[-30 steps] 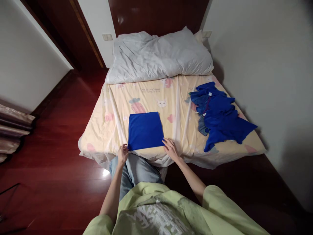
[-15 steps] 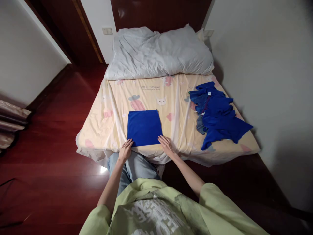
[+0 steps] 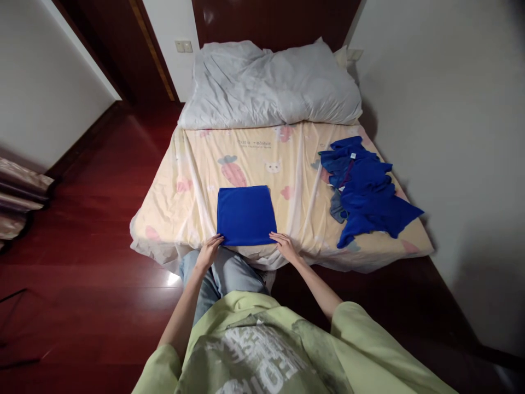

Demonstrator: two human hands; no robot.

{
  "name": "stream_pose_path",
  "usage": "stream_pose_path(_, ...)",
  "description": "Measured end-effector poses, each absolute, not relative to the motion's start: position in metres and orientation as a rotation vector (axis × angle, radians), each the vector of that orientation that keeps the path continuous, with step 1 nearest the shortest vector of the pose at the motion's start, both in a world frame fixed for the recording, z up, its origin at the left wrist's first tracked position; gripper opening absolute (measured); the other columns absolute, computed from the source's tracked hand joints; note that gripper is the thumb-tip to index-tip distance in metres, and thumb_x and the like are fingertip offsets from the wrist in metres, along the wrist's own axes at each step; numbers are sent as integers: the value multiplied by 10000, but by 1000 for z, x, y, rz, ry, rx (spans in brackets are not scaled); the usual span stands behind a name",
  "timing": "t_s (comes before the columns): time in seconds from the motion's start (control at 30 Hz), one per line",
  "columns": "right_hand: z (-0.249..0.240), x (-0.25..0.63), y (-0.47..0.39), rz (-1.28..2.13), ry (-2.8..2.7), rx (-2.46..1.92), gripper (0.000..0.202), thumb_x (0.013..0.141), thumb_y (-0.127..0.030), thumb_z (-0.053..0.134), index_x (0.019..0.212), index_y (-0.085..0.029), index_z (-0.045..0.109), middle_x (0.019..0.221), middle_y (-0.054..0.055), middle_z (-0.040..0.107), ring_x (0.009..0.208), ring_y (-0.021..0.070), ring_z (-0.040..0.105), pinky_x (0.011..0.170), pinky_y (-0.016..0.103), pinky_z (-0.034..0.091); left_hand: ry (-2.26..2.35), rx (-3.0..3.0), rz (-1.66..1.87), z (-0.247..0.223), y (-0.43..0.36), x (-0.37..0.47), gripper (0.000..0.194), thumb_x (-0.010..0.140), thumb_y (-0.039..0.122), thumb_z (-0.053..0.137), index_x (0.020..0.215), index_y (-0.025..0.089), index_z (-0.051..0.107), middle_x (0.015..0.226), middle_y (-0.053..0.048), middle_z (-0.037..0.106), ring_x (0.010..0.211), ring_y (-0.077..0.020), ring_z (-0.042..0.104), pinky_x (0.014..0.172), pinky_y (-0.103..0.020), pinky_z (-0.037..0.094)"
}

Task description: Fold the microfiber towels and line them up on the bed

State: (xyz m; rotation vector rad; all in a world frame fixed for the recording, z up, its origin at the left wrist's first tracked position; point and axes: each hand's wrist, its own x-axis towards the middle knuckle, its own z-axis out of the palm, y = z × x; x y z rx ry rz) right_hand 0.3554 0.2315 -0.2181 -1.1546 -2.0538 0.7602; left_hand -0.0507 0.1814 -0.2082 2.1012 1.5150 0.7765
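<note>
A blue cloth [image 3: 246, 216], folded into a neat rectangle, lies flat near the front edge of the bed. My left hand [image 3: 210, 251] is closed at its near left corner, fingertips pinching the fabric. At the near right corner my right hand [image 3: 286, 246] pinches the edge in the same way, the thumb mostly hidden. Off to the right is a loose, crumpled heap of blue cloths [image 3: 369, 191], with a white tag and some greyish-blue fabric showing at its left side.
The bed wears a yellow sheet [image 3: 176, 205] printed with carrots and a rabbit face. A bulky white quilt [image 3: 270, 87] lies along the headboard [image 3: 279, 22]. On the right the bed adjoins a wall [image 3: 443, 137]; to the left is a reddish wooden floor [image 3: 94, 230].
Both hands have shifted slightly at the near corners, from fingers lying flatter on the cloth to a pinch. The heap has not moved; the view has tilted a little.
</note>
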Motion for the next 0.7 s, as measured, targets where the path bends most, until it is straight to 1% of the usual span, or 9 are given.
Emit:
stream_pose_path(0.13,-222,350,229,843,-1803,-1255,585,733,-18,466,1151,-240,810,1268,63,766,1249,229,698,1141,456,542,1592,1891,936,-214,183,-41,471,791,84,428,1102,202,761,1263,-94,755,1319,-262,645,1183,-544,495)
stream_pose_path(0.23,-221,344,235,927,-1612,-1321,456,778,-115,503,1095,-223,813,1182,78,792,1146,249,735,1082,464,570,1681,1706,1026,-211,185,-36,416,796,131,457,1068,211,760,1221,-97,767,1247,-275,686,1149,-522,516)
stream_pose_path(0.3,-219,340,241,956,-1503,-1360,342,811,-212,554,1040,-208,808,1107,94,804,1062,260,749,1016,449,592,1738,1598,1040,-206,187,-34,380,834,182,475,1092,212,752,1177,-105,775,1135,-278,728,1058,-478,569)
stream_pose_path(0.37,-215,337,249,945,-1402,-1395,270,825,-333,621,974,-188,793,1030,119,805,974,268,747,924,417,607,1799,1507,1034,-200,191,-32,328,885,259,494,1094,204,741,1077,-113,784,968,-273,750,904,-427,612)
stream_pose_path(0.43,-213,333,258,916,-1334,-1433,318,828,-473,662,891,-175,758,911,124,789,844,255,721,794,370,599,1847,1451,1013,-195,198,-31,313,932,350,500,1083,195,726,970,-107,774,825,-255,728,769,-377,598)
stream_pose_path(0.47,-212,331,262,902,-1324,-1453,371,831,-542,661,836,-177,730,825,110,764,761,236,687,718,344,576,1865,1433,1002,-193,202,-31,322,949,393,498,1070,194,720,928,-100,762,777,-245,710,727,-358,578)
stream_pose_path(0.53,-213,327,271,873,-1345,-1486,476,851,-654,621,733,-194,654,668,59,674,628,190,584,608,304,498,1891,1428,986,-190,213,-30,340,969,450,490,1022,194,707,855,-84,729,727,-231,676,692,-337,538)
stream_pose_path(0.6,-216,324,279,846,-1377,-1506,543,879,-718,568,696,-208,600,607,23,602,576,164,504,574,288,439,1931,1430,960,-188,225,-30,334,977,463,489,954,198,691,795,-72,694,723,-230,663,691,-327,507)
stream_pose_path(0.7,-221,319,284,803,-1390,-1522,566,925,-734,509,767,-202,623,663,33,628,596,167,512,605,291,430,2020,1418,883,-189,237,-29,317,992,451,489,928,204,675,767,-69,679,760,-241,670,698,-317,473)
